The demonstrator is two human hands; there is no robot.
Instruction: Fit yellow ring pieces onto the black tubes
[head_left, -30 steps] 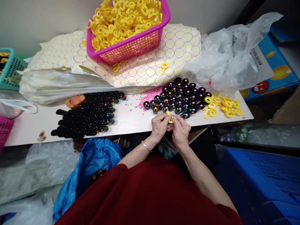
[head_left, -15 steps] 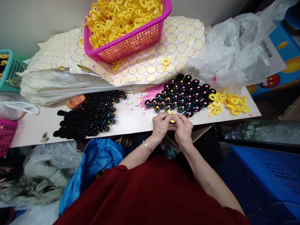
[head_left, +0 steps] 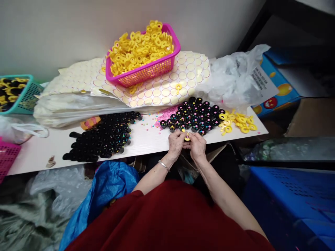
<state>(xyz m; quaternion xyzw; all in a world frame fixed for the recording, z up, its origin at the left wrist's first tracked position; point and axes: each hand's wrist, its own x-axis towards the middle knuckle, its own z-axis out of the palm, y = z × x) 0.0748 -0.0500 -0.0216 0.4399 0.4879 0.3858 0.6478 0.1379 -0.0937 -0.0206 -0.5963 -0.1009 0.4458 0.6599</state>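
Observation:
Both hands meet at the front edge of the white table. My left hand (head_left: 176,143) and my right hand (head_left: 197,145) pinch a yellow plastic ring cap (head_left: 186,138) between them, seated on a small black cup mostly hidden by my fingers. Just beyond stand several black cups (head_left: 195,116) with pink, yellow and blue candy beads inside. Loose yellow ring caps (head_left: 239,121) are heaped to their right. A spill of pink beads (head_left: 166,116) spreads behind and left of the cups.
More black cups (head_left: 104,136) cluster at left near an orange piece (head_left: 90,122). A pink basket (head_left: 146,73) of yellow caps rests on sticker sheets (head_left: 154,99) at the back. A teal basket (head_left: 30,96) is far left, a blue bag (head_left: 110,184) below the edge, a blue crate (head_left: 288,195) at right.
The head view has tilted up and pulled back, so the table sits lower and more wall shows. Both hands stay together on the yellow cap.

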